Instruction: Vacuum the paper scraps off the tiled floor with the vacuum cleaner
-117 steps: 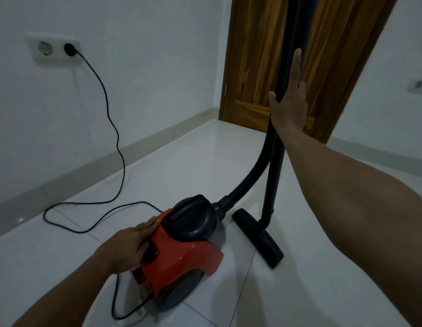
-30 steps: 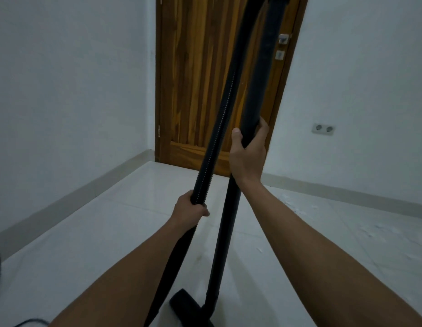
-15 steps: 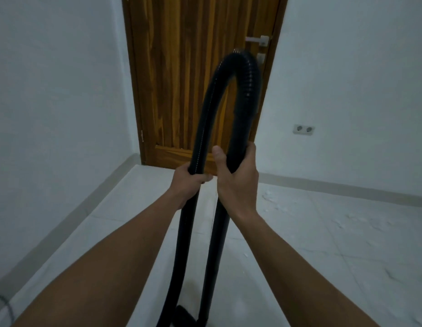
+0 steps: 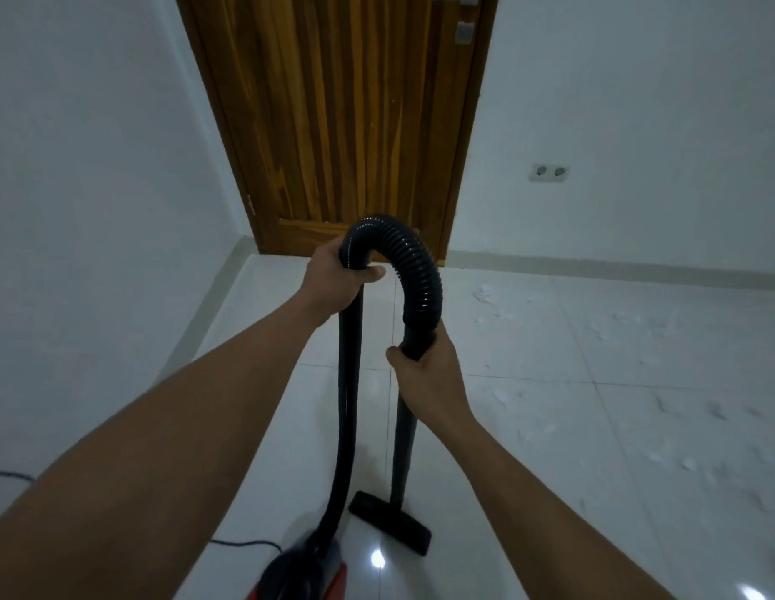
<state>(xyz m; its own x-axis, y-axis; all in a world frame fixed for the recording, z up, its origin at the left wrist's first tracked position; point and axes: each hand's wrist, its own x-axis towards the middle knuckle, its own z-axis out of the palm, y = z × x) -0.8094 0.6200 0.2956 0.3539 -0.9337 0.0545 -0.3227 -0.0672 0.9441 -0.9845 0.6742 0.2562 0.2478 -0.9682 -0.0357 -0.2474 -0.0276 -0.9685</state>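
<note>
We look down at our two bare arms reaching forward over a white tiled floor (image 4: 528,426). Our left hand (image 4: 334,281) is closed around the ribbed black hose (image 4: 414,262) where it starts its arch, at about twelve o'clock from us. Our right hand (image 4: 424,365) is closed around the upright black tube (image 4: 404,443) just below where the hose joins it, slightly toward one o'clock.

The tube runs down to the flat black floor nozzle (image 4: 390,528), which rests on the tiles close to our feet. The red and black body of the vacuum cleaner (image 4: 299,573) sits at the bottom edge, near six o'clock, with a thin black cord (image 4: 243,544) trailing off toward nine o'clock.

Small white paper scraps (image 4: 628,326) lie scattered across the tiles from one o'clock round to three o'clock, well apart from the nozzle. A wooden door (image 4: 334,114) stands at twelve o'clock.

As far as we can judge, the cleaning has not started: the scraps all look untouched, and the whole right side is left to do.
</note>
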